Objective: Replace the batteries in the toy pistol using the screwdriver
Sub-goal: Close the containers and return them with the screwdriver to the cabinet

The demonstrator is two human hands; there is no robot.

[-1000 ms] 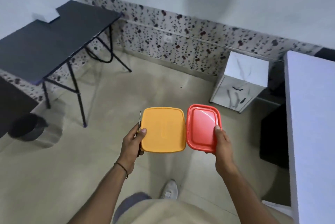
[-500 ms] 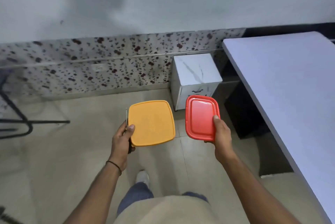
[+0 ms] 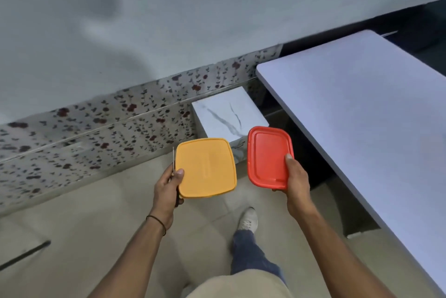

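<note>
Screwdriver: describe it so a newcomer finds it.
Left of the white table, the left hand grips the orange box. The screwdriver is held at that box's left edge. It is a thin metal shaft poking up, unlike the broad orange box and red box.

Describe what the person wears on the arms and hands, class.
No sleeves show on either arm. A thin black band circles the left wrist. The left hand and right hand show no gloves, rings or watch.
</note>
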